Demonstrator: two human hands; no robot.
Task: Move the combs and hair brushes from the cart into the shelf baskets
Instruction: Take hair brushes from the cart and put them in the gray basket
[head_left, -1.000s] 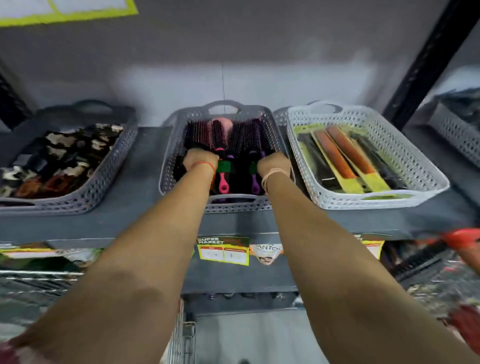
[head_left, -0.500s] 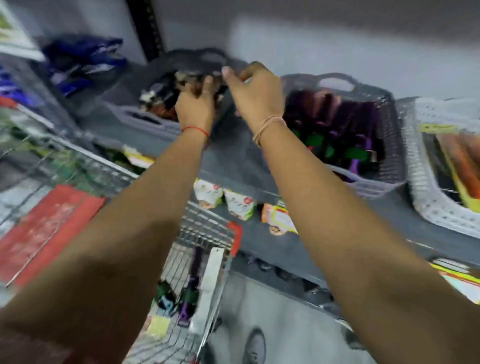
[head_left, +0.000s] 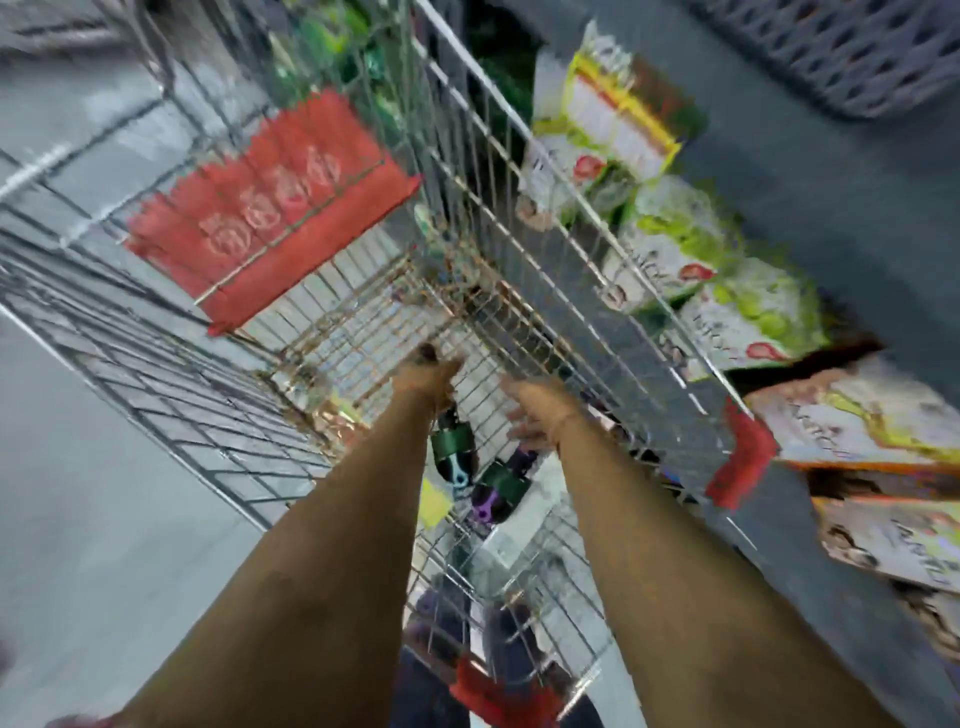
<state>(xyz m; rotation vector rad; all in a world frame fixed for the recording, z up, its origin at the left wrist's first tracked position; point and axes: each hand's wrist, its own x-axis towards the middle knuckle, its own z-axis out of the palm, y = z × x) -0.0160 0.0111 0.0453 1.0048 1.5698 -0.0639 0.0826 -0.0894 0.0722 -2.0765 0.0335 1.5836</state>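
Observation:
I am looking down into the wire cart. My left hand is low inside it, curled around a dark hair brush with a green label and a pale blue handle end; a dark tip pokes out above the fingers. My right hand is beside it with fingers spread and nothing in it, just above a second brush with a green label and a purple handle lying on the cart floor. A corner of a grey shelf basket shows at top right. The picture is blurred.
A red flap hangs on the cart's far end, and a red corner guard sits on its right rim. Packets line the lower shelf to the right. A small yellow item lies in the cart.
Both hands have left the shelf baskets and dropped into the cart. The view has swung down from the shelf to the cart. My left hand has closed around a brush.

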